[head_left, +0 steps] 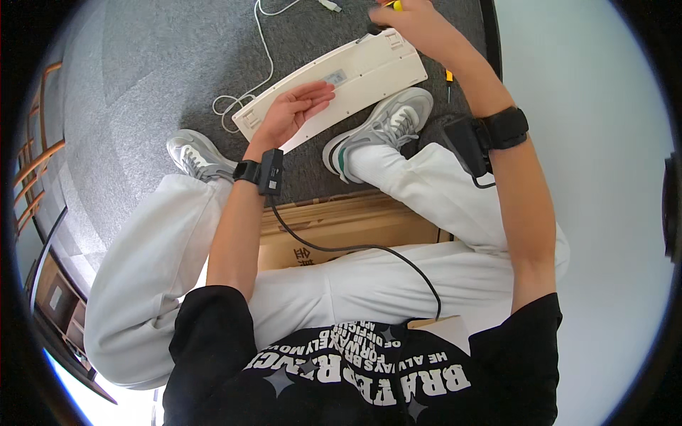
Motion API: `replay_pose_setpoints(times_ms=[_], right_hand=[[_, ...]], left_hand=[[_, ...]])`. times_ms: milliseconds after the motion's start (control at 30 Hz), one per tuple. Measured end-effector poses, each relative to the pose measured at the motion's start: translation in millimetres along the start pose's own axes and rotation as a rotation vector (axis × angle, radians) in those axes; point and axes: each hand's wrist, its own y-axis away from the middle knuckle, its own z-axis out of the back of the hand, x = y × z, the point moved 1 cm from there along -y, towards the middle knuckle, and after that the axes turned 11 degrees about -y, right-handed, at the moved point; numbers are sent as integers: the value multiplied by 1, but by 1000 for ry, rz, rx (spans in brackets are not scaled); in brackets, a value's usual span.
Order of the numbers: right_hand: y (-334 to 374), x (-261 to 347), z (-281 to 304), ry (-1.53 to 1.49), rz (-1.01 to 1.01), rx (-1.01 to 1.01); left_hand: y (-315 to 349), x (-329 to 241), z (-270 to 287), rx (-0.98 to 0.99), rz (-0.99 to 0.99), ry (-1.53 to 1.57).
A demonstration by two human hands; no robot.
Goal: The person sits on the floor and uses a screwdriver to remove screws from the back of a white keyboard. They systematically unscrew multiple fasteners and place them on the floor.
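A cream-white keyboard (373, 74) lies face down across the carpet, its screw-dotted back and a grey label showing. My left hand (290, 108) hovers over or rests on its left half, palm turned up and fingers stretched out, holding nothing. At the keyboard's far right corner, my right hand (415, 25) is closed round a yellow-and-black screwdriver (396, 6). Its tip is hard to make out near the far edge. A second small screwdriver with a yellow handle (449, 75) lies right of the keyboard.
The keyboard's white cable (268, 53) loops left and runs to a USB plug (330, 6). My shoes (387, 128) stand close to the keyboard's near edge. A cardboard box (341, 224) is beneath me. A white wall (597, 177) rises at right; wooden chairs (39, 160) stand far left.
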Motion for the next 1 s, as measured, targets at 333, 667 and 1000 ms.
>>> replay_pose_setpoints(times_ms=[333,667,1000], right_hand=[[7,30,9,556,40,125],[3,-4,2,101,-114,152],[3,-15,12,320,116,114]], left_hand=[[2,-2,1,23,-45,-44],[3,1,2,46,-74,-28],[2,1,4,61,-81,-48]])
